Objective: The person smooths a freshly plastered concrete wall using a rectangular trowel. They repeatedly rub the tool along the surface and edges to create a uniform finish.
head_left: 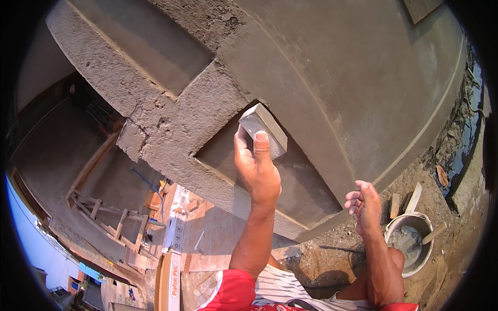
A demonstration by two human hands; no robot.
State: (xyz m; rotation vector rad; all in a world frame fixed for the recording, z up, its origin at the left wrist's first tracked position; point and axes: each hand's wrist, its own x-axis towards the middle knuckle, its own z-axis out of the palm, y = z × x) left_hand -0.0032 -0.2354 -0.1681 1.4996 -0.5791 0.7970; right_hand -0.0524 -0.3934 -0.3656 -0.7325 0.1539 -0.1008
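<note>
My left hand is closed around a grey rectangular block, thumb on its near face and fingers behind it. The block is tilted at the upper part of a rectangular recess in the cement wall. Whether it touches the plaster is hard to tell. Lower down, beside the wall's bottom edge, my right hand hangs with loosely bent fingers and nothing visible in it. Close to that hand stands a bucket of wet grey mix, with a wooden handle sticking out.
Rough plaster frames a second recess above. Smooth cement covers the right side. Wood scraps lean by the bucket. At left are a wooden ladder-like frame, a long carton and a shadowed person.
</note>
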